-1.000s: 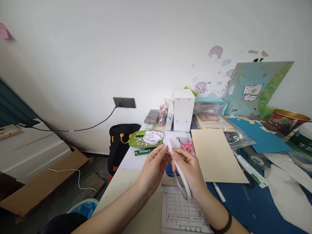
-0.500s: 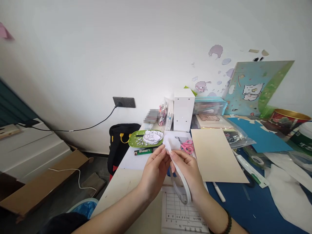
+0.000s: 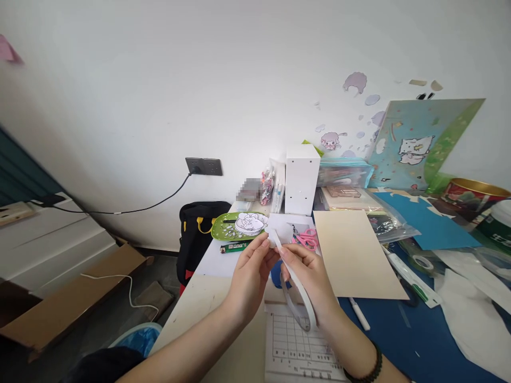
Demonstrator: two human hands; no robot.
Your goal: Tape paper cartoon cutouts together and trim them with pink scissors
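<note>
Above the near edge of the desk, my left hand pinches a small white paper cutout at its lower left edge. My right hand grips a roll of white double-sided tape, with the roll hanging round my fingers. Its thumb and forefinger press the tape's free end against the cutout. Both hands meet at the cutout, fingers closed. A dark bead bracelet sits on my right wrist.
A green tray with a line-drawn cutout, a green lighter and pink scissors lie just beyond my hands. A beige card sheet lies to the right, a printed grid sheet below. A white box stands behind.
My hands stay together at the cutout. The cutout has tilted slightly and the tape roll has shifted a little lower right.
</note>
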